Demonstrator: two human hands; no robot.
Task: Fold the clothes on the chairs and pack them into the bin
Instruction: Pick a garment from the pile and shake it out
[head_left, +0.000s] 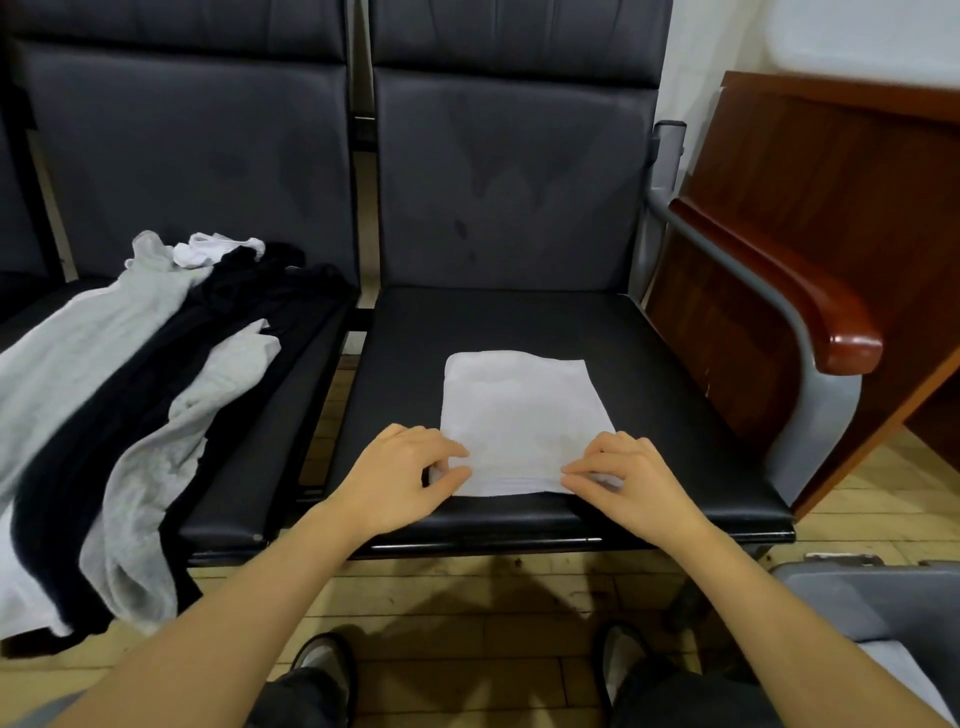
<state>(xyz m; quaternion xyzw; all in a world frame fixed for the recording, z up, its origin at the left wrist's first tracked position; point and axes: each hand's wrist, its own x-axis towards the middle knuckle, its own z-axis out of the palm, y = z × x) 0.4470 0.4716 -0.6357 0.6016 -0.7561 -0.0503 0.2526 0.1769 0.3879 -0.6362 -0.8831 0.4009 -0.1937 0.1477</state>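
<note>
Two black chairs stand side by side; the right chair (519, 322) takes the middle of the view and the left chair (197, 156) is beside it, with a narrow gap between them. A dark wooden desk (831, 171) stands to the right, just beside the metal armrest (810, 332) with its red-brown wooden top. On the left chair lies a pile of unfolded clothes (130, 395): grey, black and white pieces which hang over the front edge of the seat toward the floor (a small white piece lies at the far end of the pile). At the lower right corner a grey bin (852, 597) stands on the wooden floor (467, 597), and something pale lies inside it, but I cannot tell what it is. On the seat of the right chair, near its front edge, lies a folded white cloth (519, 410), flat and about rectangular. The left hand (400, 478) pinches the near left corner of this cloth between thumb and fingers. The right hand (628, 478) pinches the near right corner in the same way. At the bottom two shoes (327, 660) show on the floor.
</note>
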